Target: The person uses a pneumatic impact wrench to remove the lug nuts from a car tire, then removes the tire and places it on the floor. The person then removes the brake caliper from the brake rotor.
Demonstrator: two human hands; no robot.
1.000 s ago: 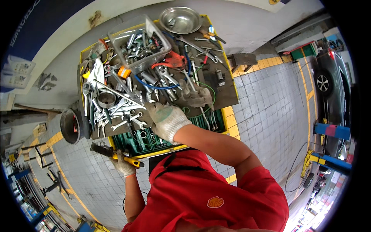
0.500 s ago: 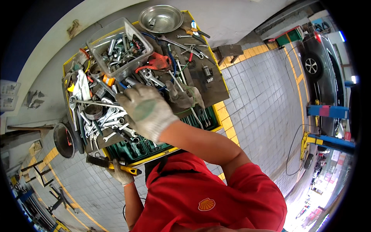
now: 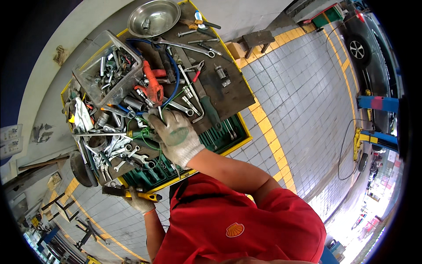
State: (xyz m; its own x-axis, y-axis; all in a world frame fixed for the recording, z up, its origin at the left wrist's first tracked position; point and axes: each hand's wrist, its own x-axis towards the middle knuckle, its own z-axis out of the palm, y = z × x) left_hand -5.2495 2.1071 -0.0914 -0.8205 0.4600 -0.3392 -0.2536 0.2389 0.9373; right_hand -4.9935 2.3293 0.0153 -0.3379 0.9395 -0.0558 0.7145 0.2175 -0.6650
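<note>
- Head view: the person in a red shirt leans over a cluttered tool cart (image 3: 228, 94) heaped with wrenches and sockets.
- The gloved right hand (image 3: 176, 134) reaches over the pile, fingers curled down among the tools near a green-handled screwdriver (image 3: 143, 133); whether it actually grips anything I cannot tell.
- The gloved left hand (image 3: 140, 203) sits at the cart's near edge, clenched around a yellow-handled tool (image 3: 132, 193) held level.
- A clear plastic bin (image 3: 107, 72) of small parts sits at the far left, a round metal bowl (image 3: 154, 17) at the far end.
- Red pliers (image 3: 154, 86) and a blue hose (image 3: 176, 75) lie just beyond the right hand.
</note>
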